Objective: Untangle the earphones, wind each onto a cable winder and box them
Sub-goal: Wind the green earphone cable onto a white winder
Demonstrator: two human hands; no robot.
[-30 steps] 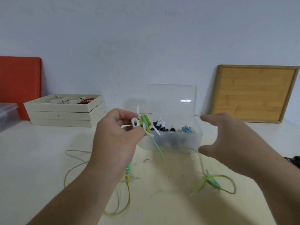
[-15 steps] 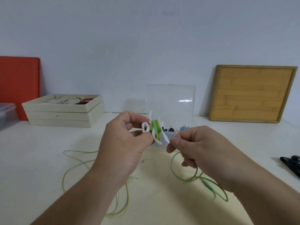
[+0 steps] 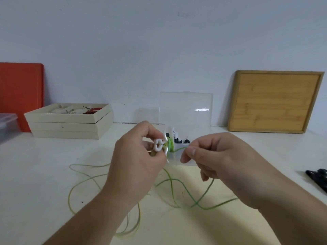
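Now, largest to smallest.

(a) White table top [image 3: 53, 174]: we see no change vs. 1 s ago. A wood-framed bamboo board [image 3: 274, 101] leans on the wall at far right.

(b) Clear plastic box w/ its hinged lid raised [image 3: 185, 110] stands behind the hands. It holds small dark and white parts, and no wound earphone that we can make out.

(c) right hand [image 3: 217, 160]: 1 s ago it was spread, clear of any cable, reaching out near the box. It now pinches the cable btw. thumb and forefinger, just right of the winder, other fingers curled under.

(d) left hand [image 3: 136, 165]: unchanged in role. Its fingertips pinch the winder and hold it up in front of the box.

(e) Thin green earphone cable [image 3: 170, 145]: a few turns sit on the winder and a short run leads to the right-hand pinch. The slack has come up off the table on the right and trails under that hand in loose loops. A second, paler yellow-green cable [image 3: 88, 166] lies on the table, left.

(f) Small white plastic cable winder [image 3: 158, 145], held in the air above the table.

We judge winding has resumed and is at an early stage, i.e. most of the cable is still loose. Boxing is not yet begun.
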